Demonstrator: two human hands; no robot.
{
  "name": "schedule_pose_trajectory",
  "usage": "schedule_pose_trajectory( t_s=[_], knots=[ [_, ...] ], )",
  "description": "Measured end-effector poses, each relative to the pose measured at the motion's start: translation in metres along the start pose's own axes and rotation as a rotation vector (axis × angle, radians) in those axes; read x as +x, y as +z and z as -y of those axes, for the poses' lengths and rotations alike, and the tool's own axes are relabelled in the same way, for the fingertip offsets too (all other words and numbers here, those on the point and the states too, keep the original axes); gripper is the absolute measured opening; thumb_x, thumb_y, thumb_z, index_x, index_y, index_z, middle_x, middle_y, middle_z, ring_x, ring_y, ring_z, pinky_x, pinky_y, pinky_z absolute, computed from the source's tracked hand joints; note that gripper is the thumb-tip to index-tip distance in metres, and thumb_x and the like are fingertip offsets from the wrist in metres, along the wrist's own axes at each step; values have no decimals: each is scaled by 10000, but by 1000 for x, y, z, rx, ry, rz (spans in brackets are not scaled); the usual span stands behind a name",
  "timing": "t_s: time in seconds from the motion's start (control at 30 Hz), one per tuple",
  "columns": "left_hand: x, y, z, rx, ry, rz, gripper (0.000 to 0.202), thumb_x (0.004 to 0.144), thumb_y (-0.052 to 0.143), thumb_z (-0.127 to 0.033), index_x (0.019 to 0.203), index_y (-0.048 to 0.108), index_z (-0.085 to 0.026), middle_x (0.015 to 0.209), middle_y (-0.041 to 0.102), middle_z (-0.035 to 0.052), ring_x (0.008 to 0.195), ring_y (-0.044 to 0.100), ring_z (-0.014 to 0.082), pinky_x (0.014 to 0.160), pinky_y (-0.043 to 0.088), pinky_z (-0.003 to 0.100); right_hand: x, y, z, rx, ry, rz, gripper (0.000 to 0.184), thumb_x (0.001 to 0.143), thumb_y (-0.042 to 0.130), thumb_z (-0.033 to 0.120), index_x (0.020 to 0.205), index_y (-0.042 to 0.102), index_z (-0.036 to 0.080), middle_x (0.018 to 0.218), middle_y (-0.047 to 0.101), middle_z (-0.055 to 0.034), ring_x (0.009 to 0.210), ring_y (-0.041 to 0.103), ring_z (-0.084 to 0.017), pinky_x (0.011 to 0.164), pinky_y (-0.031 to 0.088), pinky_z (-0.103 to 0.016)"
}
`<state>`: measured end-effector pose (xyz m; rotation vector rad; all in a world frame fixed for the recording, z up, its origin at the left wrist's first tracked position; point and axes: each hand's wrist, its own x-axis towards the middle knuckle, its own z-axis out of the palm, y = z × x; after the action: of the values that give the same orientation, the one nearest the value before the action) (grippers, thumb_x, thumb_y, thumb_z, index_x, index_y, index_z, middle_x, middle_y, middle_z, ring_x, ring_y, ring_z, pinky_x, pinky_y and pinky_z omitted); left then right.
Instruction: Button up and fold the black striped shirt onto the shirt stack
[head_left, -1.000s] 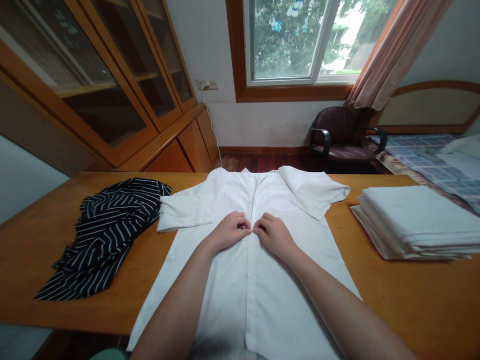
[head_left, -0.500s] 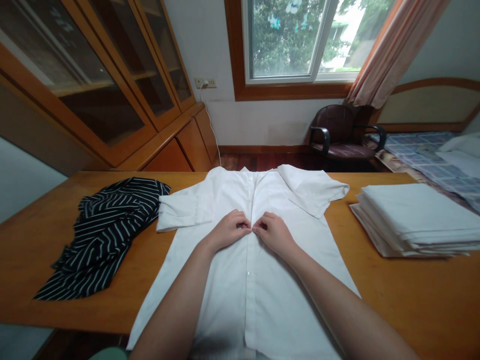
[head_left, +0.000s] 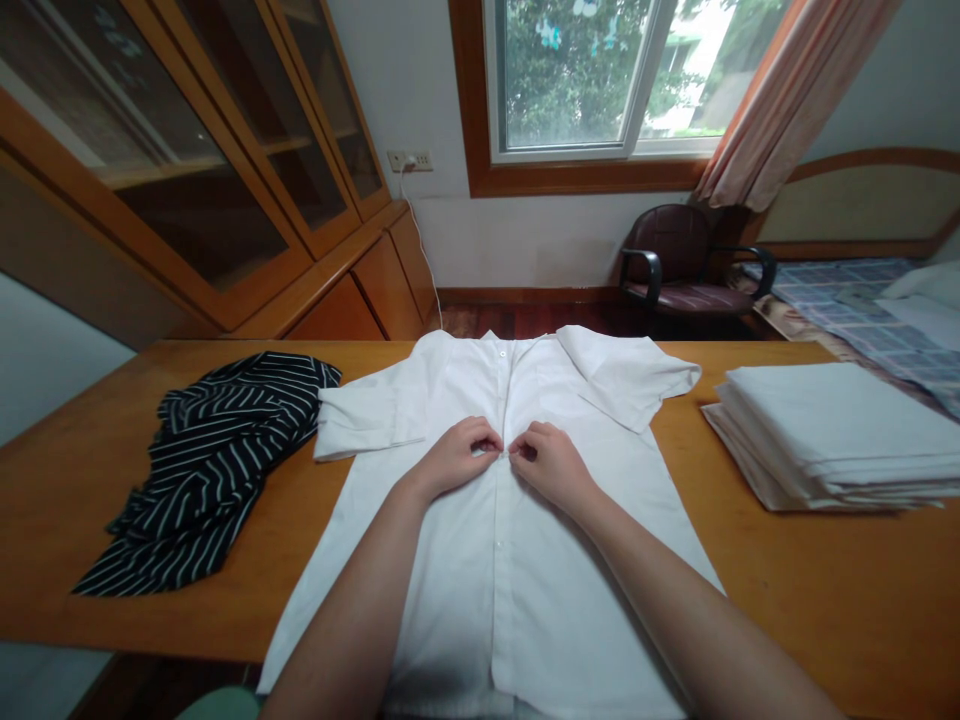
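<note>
A white short-sleeved shirt (head_left: 480,560) lies flat, front up, on the wooden table (head_left: 825,590), collar away from me. My left hand (head_left: 457,455) and my right hand (head_left: 551,462) meet at the button strip in the middle of the shirt's chest. Both hands are closed in a pinch on the shirt's front edges, fingertips almost touching each other. The small button between the fingers is mostly hidden. Both forearms rest over the lower part of the shirt.
A black-and-white striped garment (head_left: 210,460) lies crumpled on the table's left. A stack of folded white cloth (head_left: 832,435) sits at the right. Beyond the table stand a dark armchair (head_left: 682,265), a glass-door cabinet (head_left: 225,160), a window and a bed (head_left: 877,300).
My hands stay pinched at the same spot on the shirt's front. Only the view has tilted a little.
</note>
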<state>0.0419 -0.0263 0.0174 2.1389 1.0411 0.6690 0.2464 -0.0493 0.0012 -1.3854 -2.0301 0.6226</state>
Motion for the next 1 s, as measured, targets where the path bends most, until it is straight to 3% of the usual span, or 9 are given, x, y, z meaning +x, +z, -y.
schedule_pose_trajectory(
  t_s=[0.17,0.33,0.47,0.6,0.83,1.0],
  knots=[
    [0,-1,0,54,10,-6,83,828,621,-167,852,686,-213,879,661,16,900,584,193,846,479,326,-1,1,-2,-2,6,-29,109,790,644,125,799,717,206,817,628,-12,758,574,-153,724,441,-267],
    [1,-2,0,42,22,8,86,842,633,-181,870,706,-218,884,667,13,900,587,185,849,470,317,-1,0,-4,67,-10,-38,254,829,619,113,1038,707,225,942,614,-2,668,560,-106,753,460,-263],
    [1,0,2,15,12,1,79,845,642,-195,870,714,-218,871,657,11,887,603,175,835,472,300,-1,0,-4,29,-74,11,319,881,592,110,1138,704,262,980,643,-20,810,604,-140,810,452,-273],
    [1,2,1,1,-28,-4,69,843,650,-218,857,718,-212,862,645,14,852,614,170,805,479,294,0,0,-3,-53,-95,41,288,916,583,129,1132,710,271,989,655,-34,900,612,-168,837,436,-298],
    [-1,-3,2,63,-20,-10,122,877,612,-226,877,734,-221,865,658,23,875,597,185,810,477,315,3,0,-3,-168,-71,37,172,934,610,185,1038,728,254,970,639,-39,867,601,-168,817,422,-299],
    [-3,-5,6,162,7,-46,195,873,604,-183,1004,734,-243,910,648,26,916,544,205,848,469,345,3,3,-7,-177,-59,18,121,937,625,214,996,724,252,953,633,-28,825,596,-155,798,425,-284]
  ],
)
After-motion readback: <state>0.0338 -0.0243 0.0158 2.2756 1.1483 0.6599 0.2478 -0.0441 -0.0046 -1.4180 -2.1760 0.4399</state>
